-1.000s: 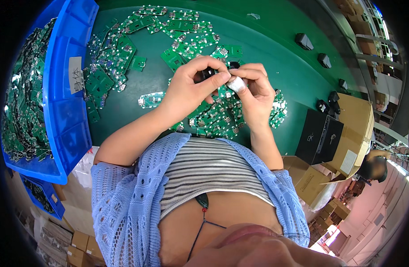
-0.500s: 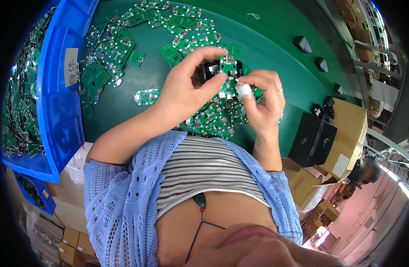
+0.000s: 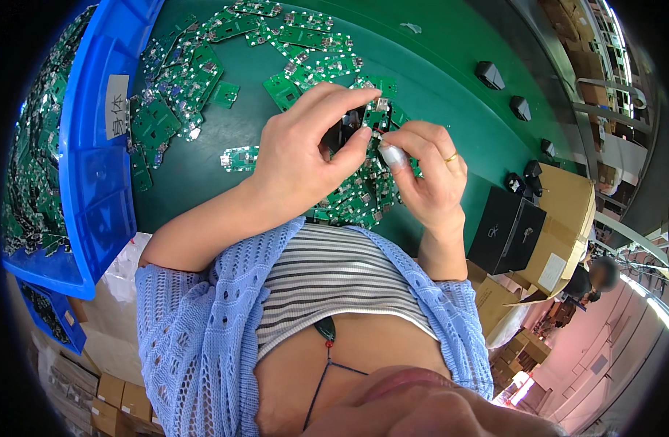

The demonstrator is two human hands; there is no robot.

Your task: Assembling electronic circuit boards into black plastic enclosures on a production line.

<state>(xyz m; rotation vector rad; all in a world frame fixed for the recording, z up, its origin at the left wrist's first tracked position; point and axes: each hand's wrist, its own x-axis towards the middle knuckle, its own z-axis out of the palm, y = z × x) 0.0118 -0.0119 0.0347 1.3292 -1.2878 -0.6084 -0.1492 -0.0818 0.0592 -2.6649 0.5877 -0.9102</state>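
Note:
My left hand [image 3: 291,149] is closed, index finger and thumb gripping a glossy black casing [image 3: 343,130] at its two ends. Against the casing's right side is a small green circuit board [image 3: 377,115] with a metal connector at its far end. My right hand [image 3: 431,164] pinches at the board's near right edge, with white tape round its thumb and a ring on one finger. What lies between those fingertips is too small to make out. Under and behind both hands a heap of similar green circuit boards [image 3: 349,204] covers the green tabletop [image 3: 203,164].
Loose boards [image 3: 196,80] spread over the far left of the table, and a single board [image 3: 238,159] lies by my left forearm. A blue bin [image 3: 94,167] full of boards stands at left. Black blocks [image 3: 490,75], a black box [image 3: 506,229] and a cardboard carton [image 3: 568,218] are at right.
The board and casing have tilted and shifted slightly right in my left hand. My right fingertips have moved left, closer to the board; the dark wire seen between them is now hidden.

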